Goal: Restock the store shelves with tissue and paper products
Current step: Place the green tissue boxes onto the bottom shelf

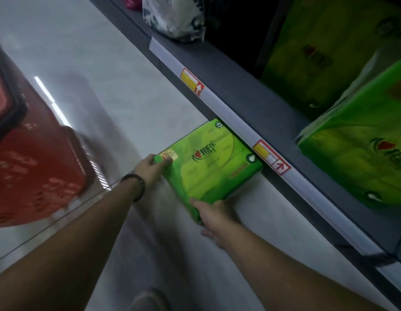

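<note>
Below the shelf edge at centre frame, the left hand and right hand grip a green tissue pack; a red basket, contents unclear, sits at left.

Flat green tissue pk under shelf edge

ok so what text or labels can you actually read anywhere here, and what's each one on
"心相印": on the green tissue pack held by left hand and right hand.
"心相印", partly cut off: on the green pack on the shelf.
Blurred red logo: rear green pack.
Price tags on the shelf rail: red arrows only, print unreadable.
</note>
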{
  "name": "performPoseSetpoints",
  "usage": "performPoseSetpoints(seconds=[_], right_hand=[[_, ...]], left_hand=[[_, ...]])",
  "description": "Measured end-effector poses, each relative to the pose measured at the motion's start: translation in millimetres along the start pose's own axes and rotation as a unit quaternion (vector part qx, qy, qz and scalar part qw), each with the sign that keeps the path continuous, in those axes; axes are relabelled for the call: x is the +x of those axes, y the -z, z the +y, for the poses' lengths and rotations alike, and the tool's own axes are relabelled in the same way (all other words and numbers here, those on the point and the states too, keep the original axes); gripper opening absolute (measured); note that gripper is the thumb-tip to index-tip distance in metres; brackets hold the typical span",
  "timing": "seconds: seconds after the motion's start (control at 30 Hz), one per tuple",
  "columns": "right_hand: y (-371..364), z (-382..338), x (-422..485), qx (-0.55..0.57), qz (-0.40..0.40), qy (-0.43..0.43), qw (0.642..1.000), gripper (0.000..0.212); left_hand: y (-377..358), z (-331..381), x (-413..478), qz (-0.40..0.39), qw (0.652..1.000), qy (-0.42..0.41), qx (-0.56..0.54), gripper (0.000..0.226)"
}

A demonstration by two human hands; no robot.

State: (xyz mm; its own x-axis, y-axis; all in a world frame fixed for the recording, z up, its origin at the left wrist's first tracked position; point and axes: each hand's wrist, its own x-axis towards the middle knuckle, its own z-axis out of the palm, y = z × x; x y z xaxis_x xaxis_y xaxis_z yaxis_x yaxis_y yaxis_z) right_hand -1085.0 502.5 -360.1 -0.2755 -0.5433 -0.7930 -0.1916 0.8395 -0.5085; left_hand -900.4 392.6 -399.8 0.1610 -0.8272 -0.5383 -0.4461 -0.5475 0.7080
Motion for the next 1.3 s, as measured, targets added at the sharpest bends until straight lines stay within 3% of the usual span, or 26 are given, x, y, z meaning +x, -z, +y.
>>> performPoseSetpoints(seconds=[0.13,0.23,0.33,0.43,0.5,0.6,0.73,0.8,0.87,1.03,1.3], right_hand=[[-0.5,-3.1,-18.1,-0.052,0.079,0.056,0.994,0.061],[3.2,-6.1,-38.2,-0.018,0.125,0.091,0.988,0.095],[13.5,-15.3,-59.0,0.082,0.118,0.127,0.982,0.101],[40.4,-40.6,-70.3,0.164,0.12,0.141,0.969,0.076],[59.5,-59.1,-72.1,0.161,0.107,0.156,0.969,0.069],[76.3,-78.2,-75.0,0.088,0.094,0.212,0.969,0.078],[75.7,-76.1,-51.2,0.031,0.123,0.208,0.97,0.072],[74.1,-69.5,-41.0,0.047,0.128,0.2,0.97,0.071],[71.6,-66.3,-36.4,0.062,0.126,0.197,0.97,0.066],[80.4,-95.9,-61.2,0.114,0.14,0.249,0.952,0.065],[139.1,-151.2,-131.7,0.202,0.094,0.337,0.915,0.071]], left_hand=[[2.8,-4.5,-15.4,-0.02,0.986,-0.013,-0.168,0.03],[11.6,8.3,-33.4,-0.014,0.957,-0.056,-0.285,0.045],[32.4,37.1,-52.0,-0.014,0.948,-0.1,-0.302,0.037],[46.6,58.6,-65.0,-0.031,0.948,-0.135,-0.286,0.019],[46.9,65.4,-67.9,-0.024,0.948,-0.162,-0.274,0.026],[40.8,68.7,-69.3,0.006,0.937,-0.189,-0.293,0.036],[26.5,62.9,-62.0,0.024,0.953,-0.179,-0.241,0.038],[15.0,63.7,-61.8,0.005,0.959,-0.192,-0.208,0.043],[3.4,69.0,-66.2,-0.003,0.95,-0.188,-0.249,0.046],[6.6,99.5,-77.1,0.057,0.936,-0.213,-0.273,0.032],[34.1,237.3,-97.3,0.029,0.886,-0.348,-0.304,0.042]])
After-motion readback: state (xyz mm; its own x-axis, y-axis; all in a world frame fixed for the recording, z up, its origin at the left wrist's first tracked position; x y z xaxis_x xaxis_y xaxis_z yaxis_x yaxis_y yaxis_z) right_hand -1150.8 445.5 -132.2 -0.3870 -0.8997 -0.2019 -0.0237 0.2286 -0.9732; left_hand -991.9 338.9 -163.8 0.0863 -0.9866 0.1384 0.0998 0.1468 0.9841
